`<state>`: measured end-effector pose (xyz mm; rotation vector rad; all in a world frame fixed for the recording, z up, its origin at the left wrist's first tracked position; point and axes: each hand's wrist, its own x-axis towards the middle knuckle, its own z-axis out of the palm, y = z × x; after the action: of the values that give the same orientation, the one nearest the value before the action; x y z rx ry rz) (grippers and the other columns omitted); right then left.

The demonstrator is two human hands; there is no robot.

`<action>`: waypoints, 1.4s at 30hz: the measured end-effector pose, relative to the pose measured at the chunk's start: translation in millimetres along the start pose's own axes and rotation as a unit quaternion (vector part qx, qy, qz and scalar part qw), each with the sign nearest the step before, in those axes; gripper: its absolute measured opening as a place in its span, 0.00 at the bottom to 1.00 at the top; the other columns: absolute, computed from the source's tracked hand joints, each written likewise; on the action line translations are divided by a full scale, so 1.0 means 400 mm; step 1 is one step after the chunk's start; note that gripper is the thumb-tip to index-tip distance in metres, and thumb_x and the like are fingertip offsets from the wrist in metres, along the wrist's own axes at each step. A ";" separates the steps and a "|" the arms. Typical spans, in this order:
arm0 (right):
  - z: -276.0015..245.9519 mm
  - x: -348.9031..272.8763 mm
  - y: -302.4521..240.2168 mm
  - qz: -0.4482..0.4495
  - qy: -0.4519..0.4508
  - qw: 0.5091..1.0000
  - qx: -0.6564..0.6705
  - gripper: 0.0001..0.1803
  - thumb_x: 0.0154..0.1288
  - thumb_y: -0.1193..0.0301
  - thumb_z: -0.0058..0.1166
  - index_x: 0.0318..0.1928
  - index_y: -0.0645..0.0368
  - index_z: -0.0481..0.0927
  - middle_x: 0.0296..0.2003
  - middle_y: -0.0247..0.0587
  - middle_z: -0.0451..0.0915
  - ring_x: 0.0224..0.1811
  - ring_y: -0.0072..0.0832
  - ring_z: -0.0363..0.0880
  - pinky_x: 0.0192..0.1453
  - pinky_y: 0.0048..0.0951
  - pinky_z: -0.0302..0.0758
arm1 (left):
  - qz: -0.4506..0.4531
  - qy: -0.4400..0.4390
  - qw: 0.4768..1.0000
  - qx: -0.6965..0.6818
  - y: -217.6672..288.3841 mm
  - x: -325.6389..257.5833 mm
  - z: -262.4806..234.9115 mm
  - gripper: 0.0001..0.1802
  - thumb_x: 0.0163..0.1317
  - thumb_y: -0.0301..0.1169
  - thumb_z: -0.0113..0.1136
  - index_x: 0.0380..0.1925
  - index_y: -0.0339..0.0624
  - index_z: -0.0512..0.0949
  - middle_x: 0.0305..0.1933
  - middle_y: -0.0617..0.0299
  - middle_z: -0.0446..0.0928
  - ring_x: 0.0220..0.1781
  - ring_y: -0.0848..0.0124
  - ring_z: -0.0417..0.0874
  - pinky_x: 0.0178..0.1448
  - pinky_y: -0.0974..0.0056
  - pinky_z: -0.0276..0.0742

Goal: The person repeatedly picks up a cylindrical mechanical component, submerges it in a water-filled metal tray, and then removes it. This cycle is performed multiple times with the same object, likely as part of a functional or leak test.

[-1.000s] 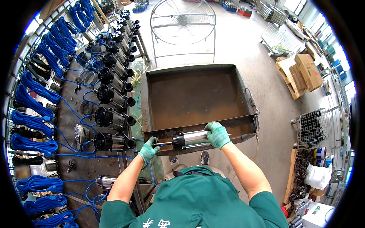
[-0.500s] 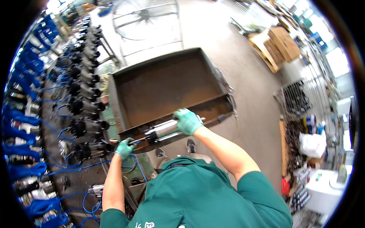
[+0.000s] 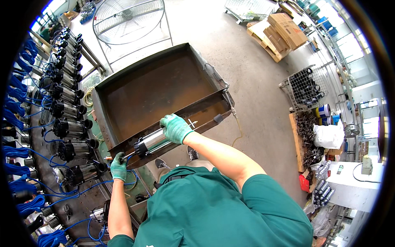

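"What's on your far left?"

"Blue cables (image 3: pixel 17 153) bunched along the left edge of the frame, and right beside them a row of pumps (image 3: pixel 70 128) on the bench (image 3: pixel 80 204), lying side by side, spouts my way. Keeps each one within reach, I'd say."

"And moving right?"

"Here's the metal tank (image 3: pixel 103 127), set at an angle, its big section running up toward the upper middle. At its lower-left corner, my left hand (image 3: pixel 118 167): gloved, fingers curled in narrow by the thin piece coming out of the black end of the cylinder. Whether they're closed on it, I can't tell; the glove hides it."

"Where's the cylinder?"

"Left of centre: a shiny metal cylinder (image 3: pixel 153 141), lying aslant over the tank's narrow near section, black end lower left, other end up to the right. And on that upper part, my right hand (image 3: pixel 175 129), fingers wrapped over the top, probably because a smooth, round body could roll."

"Anything farther right?"

"A wire basket (image 3: pixel 291 89) of black parts, then a white bag (image 3: pixel 329 136), both well apart from my hands, leaving floor to stand on."
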<state>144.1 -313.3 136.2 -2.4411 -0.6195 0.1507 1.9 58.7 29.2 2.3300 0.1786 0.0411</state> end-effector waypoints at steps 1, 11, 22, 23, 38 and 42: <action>-0.004 -0.003 0.000 -0.005 0.007 1.000 0.010 0.09 0.62 0.71 0.58 0.42 0.56 0.85 0.45 0.50 0.85 0.50 0.49 0.84 0.60 0.45 0.79 | -0.024 0.001 0.999 -0.026 0.005 -0.003 0.000 0.26 0.62 0.21 0.72 0.61 0.46 0.79 0.43 0.59 0.84 0.41 0.69 0.82 0.50 0.63 0.80; -0.148 -0.275 0.599 0.361 0.334 0.869 -0.053 0.22 0.64 0.64 0.63 0.53 0.65 0.76 0.47 0.63 0.80 0.52 0.57 0.80 0.59 0.52 0.77 | -0.157 0.169 0.968 -0.099 0.063 -0.157 -0.020 0.39 0.67 0.20 0.66 0.77 0.49 0.65 0.52 0.62 0.79 0.49 0.71 0.78 0.58 0.64 0.77; -0.203 -0.245 0.504 0.415 0.104 0.606 0.671 0.14 0.78 0.55 0.51 0.48 0.50 0.76 0.30 0.34 0.78 0.18 0.21 0.66 0.21 0.26 0.65 | -0.079 0.079 0.956 -0.272 0.372 -0.113 0.024 0.28 0.74 0.20 0.58 0.73 0.45 0.70 0.51 0.65 0.79 0.47 0.76 0.77 0.56 0.70 0.75; -0.190 -0.247 0.409 0.365 0.091 0.617 0.691 0.13 0.78 0.55 0.52 0.47 0.50 0.75 0.30 0.33 0.78 0.18 0.21 0.66 0.20 0.24 0.65 | -0.053 0.073 0.963 -0.254 0.391 -0.108 0.024 0.26 0.74 0.21 0.58 0.72 0.43 0.71 0.51 0.65 0.80 0.48 0.77 0.78 0.56 0.70 0.76; 0.110 -0.177 -0.184 -0.075 -0.163 0.957 0.229 0.31 0.65 0.73 0.69 0.68 0.58 0.76 0.51 0.55 0.85 0.45 0.43 0.88 0.50 0.39 0.85 | -0.216 0.144 0.758 -0.598 0.562 -0.014 0.017 0.14 0.82 0.41 0.52 0.49 0.41 0.77 0.27 0.67 0.69 0.24 0.76 0.70 0.28 0.68 0.68; -0.016 -0.108 -0.183 -0.160 -0.003 0.980 0.121 0.17 0.66 0.69 0.65 0.54 0.58 0.82 0.41 0.51 0.84 0.41 0.50 0.85 0.47 0.47 0.83 | -0.314 0.224 0.692 -0.611 0.313 -0.043 -0.037 0.18 0.80 0.47 0.54 0.37 0.46 0.76 0.20 0.71 0.62 0.16 0.78 0.57 0.20 0.68 0.53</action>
<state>78.6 -285.1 183.0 -2.0787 -0.9303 0.0952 -1.9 -18.5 130.1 0.7871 0.8815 0.2910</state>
